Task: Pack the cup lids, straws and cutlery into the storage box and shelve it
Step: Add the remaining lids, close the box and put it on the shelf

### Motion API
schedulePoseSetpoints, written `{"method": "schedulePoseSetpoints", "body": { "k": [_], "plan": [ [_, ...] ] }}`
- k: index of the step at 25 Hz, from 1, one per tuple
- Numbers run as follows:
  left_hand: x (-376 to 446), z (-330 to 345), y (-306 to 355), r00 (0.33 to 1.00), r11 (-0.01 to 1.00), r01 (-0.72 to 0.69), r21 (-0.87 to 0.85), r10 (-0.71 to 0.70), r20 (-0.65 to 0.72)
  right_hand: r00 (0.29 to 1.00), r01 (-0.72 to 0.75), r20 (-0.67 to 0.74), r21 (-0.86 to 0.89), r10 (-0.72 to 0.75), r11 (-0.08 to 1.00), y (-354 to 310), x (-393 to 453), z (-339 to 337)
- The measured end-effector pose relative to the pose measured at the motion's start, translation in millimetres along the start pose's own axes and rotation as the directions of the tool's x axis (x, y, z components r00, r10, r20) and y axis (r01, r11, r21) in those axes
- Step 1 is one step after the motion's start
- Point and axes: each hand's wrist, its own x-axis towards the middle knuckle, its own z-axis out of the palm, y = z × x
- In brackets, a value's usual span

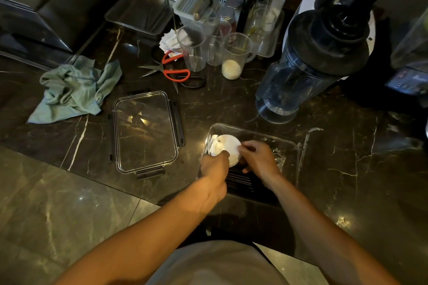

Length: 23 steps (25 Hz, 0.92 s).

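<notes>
The fingers of the left hand [215,164] curl around the near edge of a stack of white round plastic cup lids [223,148], and the fingers of the right hand [259,159] pinch the right edge of the same stack. Both hands hold the stack inside the clear rectangular plastic storage box [287,146], at its far left corner. Some clear plastic cutlery [279,157] lies in the box just right of the right hand. The box stands on the dark marble counter [347,169]. Its clear flat lid with dark clips [146,132] lies to the left, apart from the box. Farther left lies a crumpled green cloth [74,90]. Far behind are orange-handled scissors [176,69] and a blender jug [301,71].
</notes>
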Motion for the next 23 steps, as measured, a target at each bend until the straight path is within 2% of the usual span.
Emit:
{"method": "schedulePoseSetpoints", "body": {
  "k": [2, 4, 6, 7, 10, 12, 15, 17, 20, 22, 23],
  "plan": [
    [-8, -10, 6, 0.998, 1.0, 0.014, -0.003, -0.013, 0.062, 0.999, 0.006, -0.049, -0.038, -0.008, 0.999, -5, -5, -4],
    [-21, -24, 19, 0.981, 0.999, 0.005, -0.049, 0.005, 0.192, 0.99, 0.054, -0.125, -0.08, -0.064, 0.995, -14, -12, -8],
    [-28, -45, 37, 0.957, 0.992, -0.08, -0.094, 0.103, 0.272, 0.971, 0.13, -0.19, -0.102, -0.147, 0.986, -31, -16, -8],
    [-26, -57, 48, 0.949, 0.983, -0.159, -0.091, 0.177, 0.262, 0.96, 0.168, -0.211, -0.095, -0.185, 0.981, -43, -17, -7],
    [-1, -106, 80, 0.92, 0.927, -0.373, -0.041, 0.375, 0.113, 0.938, 0.297, -0.181, -0.017, -0.295, 0.955, -85, -16, 12],
    [33, -144, 91, 0.908, 0.909, -0.416, 0.015, 0.416, -0.05, 0.92, 0.373, -0.116, -0.036, -0.375, 0.927, -111, -10, 34],
    [78, -194, 94, 0.862, 0.941, -0.329, 0.074, 0.332, -0.384, 0.928, 0.373, 0.048, -0.063, -0.37, 0.926, -135, 8, 85],
    [93, -215, 91, 0.819, 0.958, -0.21, 0.197, 0.282, -0.5, 0.933, 0.341, 0.153, -0.094, -0.324, 0.935, -140, 21, 122],
    [104, -235, 85, 0.812, 0.933, -0.082, 0.35, 0.266, -0.519, 0.956, 0.211, 0.235, -0.122, -0.178, 0.97, -137, 35, 166],
    [112, -241, 79, 0.832, 0.92, -0.096, 0.379, 0.283, -0.477, 0.973, 0.157, 0.197, -0.171, -0.122, 0.973, -126, 44, 181],
    [116, -243, 78, 0.848, 0.932, -0.123, 0.34, 0.277, -0.452, 0.978, 0.153, 0.173, -0.222, -0.116, 0.963, -121, 48, 185]
  ]
}}
